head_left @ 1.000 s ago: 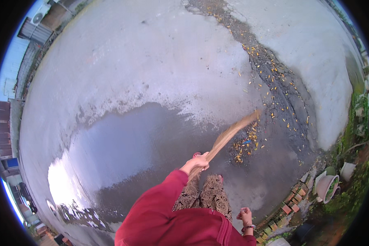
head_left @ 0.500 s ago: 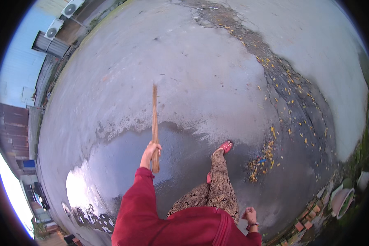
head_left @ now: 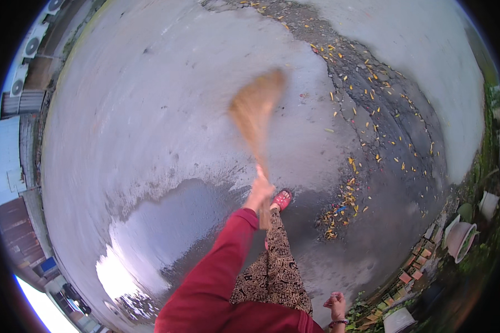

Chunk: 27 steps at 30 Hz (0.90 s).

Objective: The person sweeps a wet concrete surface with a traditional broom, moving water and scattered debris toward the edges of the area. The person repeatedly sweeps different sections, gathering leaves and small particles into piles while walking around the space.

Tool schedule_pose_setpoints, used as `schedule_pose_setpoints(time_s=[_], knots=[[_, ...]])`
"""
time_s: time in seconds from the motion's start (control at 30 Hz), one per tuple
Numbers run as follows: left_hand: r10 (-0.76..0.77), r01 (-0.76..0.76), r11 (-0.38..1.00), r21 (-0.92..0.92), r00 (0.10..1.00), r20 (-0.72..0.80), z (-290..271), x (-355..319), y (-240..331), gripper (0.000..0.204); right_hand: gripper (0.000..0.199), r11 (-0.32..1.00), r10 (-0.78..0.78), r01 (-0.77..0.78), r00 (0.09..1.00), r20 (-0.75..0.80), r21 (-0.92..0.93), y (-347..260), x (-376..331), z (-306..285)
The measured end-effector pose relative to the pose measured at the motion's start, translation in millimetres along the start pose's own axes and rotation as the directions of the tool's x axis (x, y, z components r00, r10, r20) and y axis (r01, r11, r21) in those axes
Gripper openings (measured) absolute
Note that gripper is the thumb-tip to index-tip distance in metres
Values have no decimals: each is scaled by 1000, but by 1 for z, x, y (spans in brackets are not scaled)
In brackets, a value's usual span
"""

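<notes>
My left hand (head_left: 259,191) grips the handle of a straw broom (head_left: 257,114), the red sleeve reaching up from the lower edge. The broom's tan bristle head fans out beyond the hand over grey concrete and is smeared by motion; I cannot tell whether its tips touch the ground. The butt of its handle shows below my fist. Low at the right, my right hand (head_left: 335,306) hangs beside my patterned trousers, a bracelet on its wrist. Its fingers are curled in, with nothing visible in them. A red sandal (head_left: 283,200) is on my forward foot.
Yellow leaves (head_left: 347,200) and bits of litter lie in a pile right of my foot. More are strewn along a cracked dark strip (head_left: 383,111). A wet patch (head_left: 166,222) shines at the left. Bricks (head_left: 414,266) and a plant pot (head_left: 460,241) line the right edge.
The broom has swung to the right, its head turning from edge-on to fanned out. My left hand has moved right and slightly up. The ground has shifted a little to the left in view.
</notes>
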<state>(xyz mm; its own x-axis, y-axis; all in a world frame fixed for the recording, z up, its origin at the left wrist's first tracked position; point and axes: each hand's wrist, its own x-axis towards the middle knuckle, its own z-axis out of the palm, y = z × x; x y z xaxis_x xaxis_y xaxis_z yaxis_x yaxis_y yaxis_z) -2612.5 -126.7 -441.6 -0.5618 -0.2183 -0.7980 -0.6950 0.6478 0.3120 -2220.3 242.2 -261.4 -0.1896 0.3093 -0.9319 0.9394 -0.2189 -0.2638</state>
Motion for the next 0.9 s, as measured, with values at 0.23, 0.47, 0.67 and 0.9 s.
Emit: schedule_pose_setpoints(time_s=[0.23,0.47,0.67,0.9], knots=[[101,-302,896,326,853,512,63,-132,54,96,17,999,-14,13,998,61,30,-5,-24,23],[174,-433,861,266,742,647,0,-167,70,102,15,981,-93,89,996,14,172,-33,-31,19],[279,-343,912,223,920,276,-130,-152,62,98,11,943,-70,73,997,-21,323,-29,-17,28],[126,-93,897,-432,991,47,-260,-35,117,35,3,888,179,-139,983,-52,439,-19,-1,62]])
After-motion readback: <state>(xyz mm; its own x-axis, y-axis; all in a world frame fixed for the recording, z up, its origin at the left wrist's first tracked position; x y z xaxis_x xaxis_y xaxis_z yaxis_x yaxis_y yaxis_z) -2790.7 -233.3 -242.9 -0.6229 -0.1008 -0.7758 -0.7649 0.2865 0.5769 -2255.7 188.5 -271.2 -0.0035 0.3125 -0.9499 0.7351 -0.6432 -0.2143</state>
